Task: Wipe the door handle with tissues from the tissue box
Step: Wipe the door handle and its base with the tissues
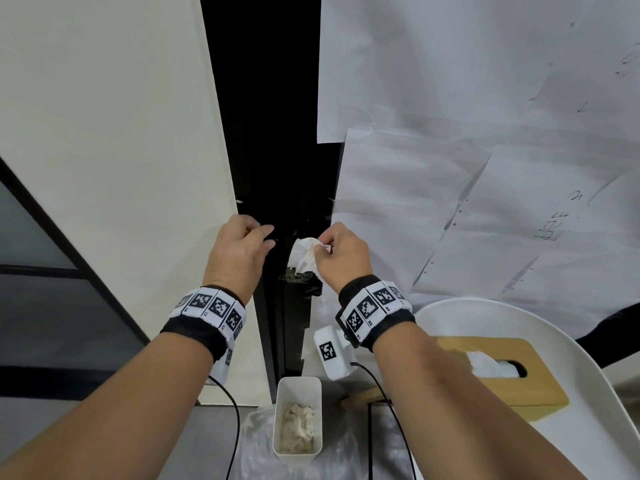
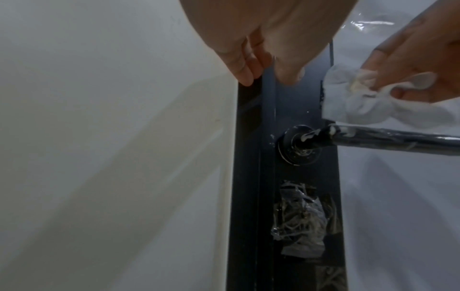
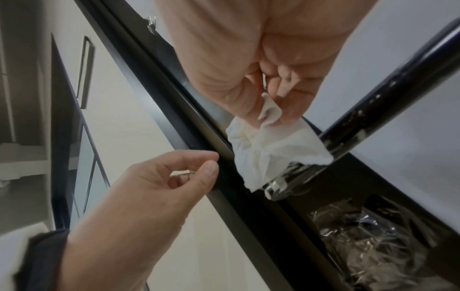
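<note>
The door (image 2: 288, 216) edge is dark, and the handle (image 2: 388, 138) sticks out from it with white residue near its base. The box (image 1: 502, 370) sits well apart on a white seat. The right hand (image 1: 343, 258) pinches a crumpled tissue (image 1: 303, 254) touching the handle; the left hand (image 1: 239, 254) hangs loosely curled and holds nothing. Best to wrap the tissue round the bar and rub the residue
</note>
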A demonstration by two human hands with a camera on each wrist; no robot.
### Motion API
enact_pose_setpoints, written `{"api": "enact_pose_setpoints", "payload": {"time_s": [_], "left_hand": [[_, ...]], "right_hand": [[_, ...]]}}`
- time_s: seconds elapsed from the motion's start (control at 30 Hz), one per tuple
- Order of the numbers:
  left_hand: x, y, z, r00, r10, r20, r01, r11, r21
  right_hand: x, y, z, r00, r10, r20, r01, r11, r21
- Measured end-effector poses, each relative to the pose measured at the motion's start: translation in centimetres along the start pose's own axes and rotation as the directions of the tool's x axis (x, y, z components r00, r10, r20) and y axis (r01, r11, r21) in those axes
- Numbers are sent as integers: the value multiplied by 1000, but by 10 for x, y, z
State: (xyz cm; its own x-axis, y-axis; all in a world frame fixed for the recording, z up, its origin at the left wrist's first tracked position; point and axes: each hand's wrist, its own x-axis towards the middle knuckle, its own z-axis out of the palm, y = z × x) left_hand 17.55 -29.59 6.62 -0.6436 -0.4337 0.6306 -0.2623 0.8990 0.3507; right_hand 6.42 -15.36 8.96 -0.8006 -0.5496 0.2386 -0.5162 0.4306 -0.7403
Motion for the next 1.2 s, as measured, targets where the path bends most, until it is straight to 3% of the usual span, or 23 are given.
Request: {"api": "enact_pose_setpoints", "payload": {"time_s": [0.4, 0.83, 1.0, 1.2], "left_hand": [[-2, 10, 1, 998, 5, 62, -3, 999, -37], [8, 15, -3, 991, -102, 88, 111, 989, -97], [7, 13, 0, 995, -50, 81, 55, 997, -56], [6, 14, 3, 994, -60, 95, 67, 995, -76]], "right_hand": [[4, -14, 12, 997, -68, 20, 67, 995, 69], [8, -2, -8, 1000, 2, 2, -2, 997, 77], [7, -6, -13, 1000, -12, -6, 13, 989, 148], [5, -16, -19, 997, 54, 52, -64, 975, 211]]}}
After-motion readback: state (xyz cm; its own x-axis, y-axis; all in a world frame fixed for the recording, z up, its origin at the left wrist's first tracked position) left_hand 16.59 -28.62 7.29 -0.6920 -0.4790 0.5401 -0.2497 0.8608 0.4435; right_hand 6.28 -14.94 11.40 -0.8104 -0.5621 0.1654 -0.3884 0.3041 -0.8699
